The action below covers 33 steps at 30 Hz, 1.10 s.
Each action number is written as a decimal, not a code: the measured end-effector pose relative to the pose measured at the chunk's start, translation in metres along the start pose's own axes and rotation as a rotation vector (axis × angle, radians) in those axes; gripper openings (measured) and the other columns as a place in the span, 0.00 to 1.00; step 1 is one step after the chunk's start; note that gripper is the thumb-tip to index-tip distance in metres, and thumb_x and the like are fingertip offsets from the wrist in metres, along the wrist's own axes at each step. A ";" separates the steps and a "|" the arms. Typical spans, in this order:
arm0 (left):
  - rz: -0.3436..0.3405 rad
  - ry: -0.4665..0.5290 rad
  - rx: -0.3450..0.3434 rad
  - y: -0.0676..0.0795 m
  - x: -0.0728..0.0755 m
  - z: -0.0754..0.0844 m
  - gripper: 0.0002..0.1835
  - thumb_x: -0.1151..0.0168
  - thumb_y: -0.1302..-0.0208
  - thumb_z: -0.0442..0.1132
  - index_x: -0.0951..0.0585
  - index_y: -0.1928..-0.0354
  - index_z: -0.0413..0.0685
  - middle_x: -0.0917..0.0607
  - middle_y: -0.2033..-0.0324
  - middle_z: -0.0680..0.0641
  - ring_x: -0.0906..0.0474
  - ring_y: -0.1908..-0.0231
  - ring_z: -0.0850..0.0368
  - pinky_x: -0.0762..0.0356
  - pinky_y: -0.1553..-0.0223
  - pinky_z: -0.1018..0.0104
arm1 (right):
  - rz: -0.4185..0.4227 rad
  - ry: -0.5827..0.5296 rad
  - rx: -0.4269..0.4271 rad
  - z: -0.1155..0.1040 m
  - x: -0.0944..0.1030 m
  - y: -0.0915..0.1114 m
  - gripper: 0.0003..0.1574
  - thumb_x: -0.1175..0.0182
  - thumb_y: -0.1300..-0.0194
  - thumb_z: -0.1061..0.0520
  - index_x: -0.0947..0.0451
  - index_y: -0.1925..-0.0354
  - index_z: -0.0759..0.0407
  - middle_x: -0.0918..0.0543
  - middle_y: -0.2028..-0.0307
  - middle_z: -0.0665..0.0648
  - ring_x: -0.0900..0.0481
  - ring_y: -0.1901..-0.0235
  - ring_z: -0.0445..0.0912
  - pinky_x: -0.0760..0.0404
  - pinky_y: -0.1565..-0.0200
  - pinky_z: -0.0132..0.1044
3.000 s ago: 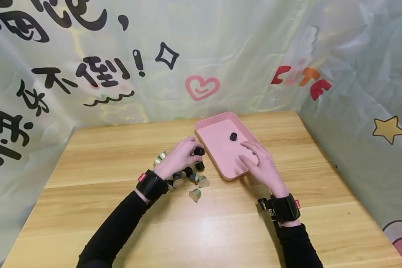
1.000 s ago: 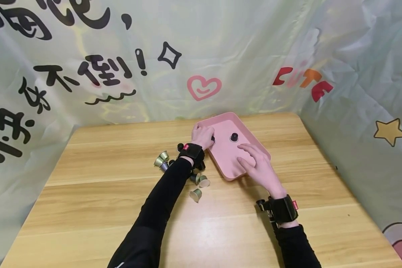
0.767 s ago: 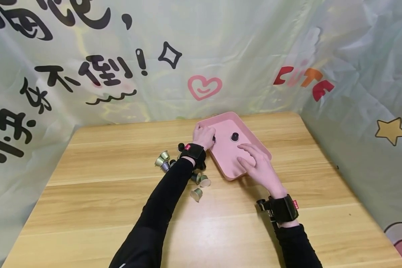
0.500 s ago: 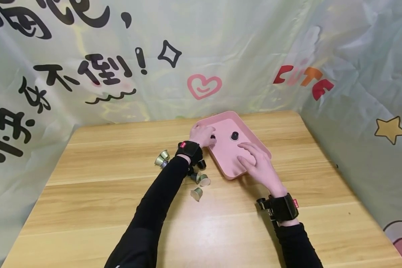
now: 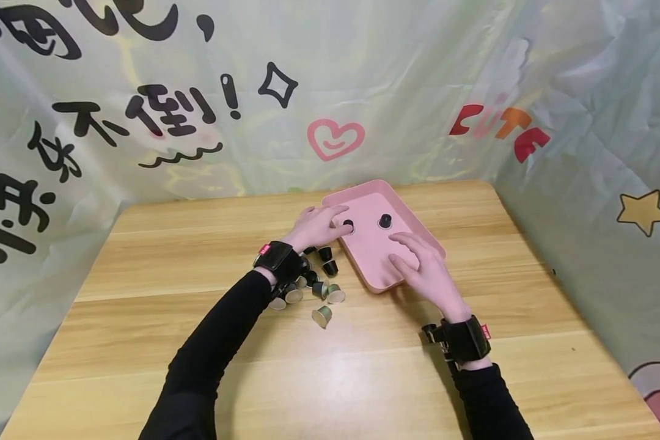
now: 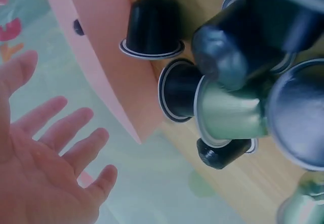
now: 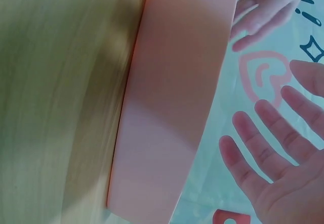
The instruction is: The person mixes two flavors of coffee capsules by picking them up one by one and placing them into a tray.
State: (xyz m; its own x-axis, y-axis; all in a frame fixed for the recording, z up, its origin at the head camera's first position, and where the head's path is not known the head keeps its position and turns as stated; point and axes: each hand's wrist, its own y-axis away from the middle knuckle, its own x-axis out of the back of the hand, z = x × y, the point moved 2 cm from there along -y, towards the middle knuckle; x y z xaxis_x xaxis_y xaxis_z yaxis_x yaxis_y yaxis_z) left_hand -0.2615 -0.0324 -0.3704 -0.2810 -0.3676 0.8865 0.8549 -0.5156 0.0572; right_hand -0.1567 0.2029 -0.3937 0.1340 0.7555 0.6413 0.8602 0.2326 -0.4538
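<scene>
Drawn back leftward, the left hand (image 5: 315,227) spreads, holding nothing, beside the left black capsule (image 5: 348,223) in the pink tray (image 5: 371,263); the right hand (image 5: 431,269) hovers, spread, empty. Far right lettering (image 5: 513,117) reads "CUTE".

Far: creased pale backdrop sheet (image 5: 407,73) | far left: black characters (image 5: 76,107), wavy line (image 5: 180,157) | far middle: four-pointed outline star (image 5: 278,85), left of pink heart (image 5: 335,145) | far right: multicoloured CUTE lettering (image 5: 510,124) | right: yellow star (image 5: 645,211) | near: wood-grain tabletop (image 5: 363,379)

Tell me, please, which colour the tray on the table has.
The tray is pink; the head view shows it best.
</scene>
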 end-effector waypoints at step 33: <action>0.378 0.267 -0.009 0.118 0.011 -0.041 0.37 0.42 0.28 0.53 0.40 0.23 0.50 0.38 0.23 0.42 0.41 0.24 0.42 0.50 0.23 0.35 | -0.300 0.098 0.124 -0.020 -0.016 -0.010 0.24 0.35 0.33 0.56 0.22 0.40 0.60 0.16 0.42 0.60 0.21 0.40 0.54 0.23 0.37 0.52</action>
State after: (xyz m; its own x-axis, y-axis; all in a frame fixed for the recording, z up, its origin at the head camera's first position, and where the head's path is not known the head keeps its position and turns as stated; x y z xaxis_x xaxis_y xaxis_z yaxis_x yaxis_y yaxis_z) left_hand -0.1814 -0.1286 -0.3730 -0.0537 -0.7171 0.6949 0.9156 -0.3130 -0.2523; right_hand -0.1578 0.1759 -0.3873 -0.0643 0.5813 0.8111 0.8029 0.5128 -0.3039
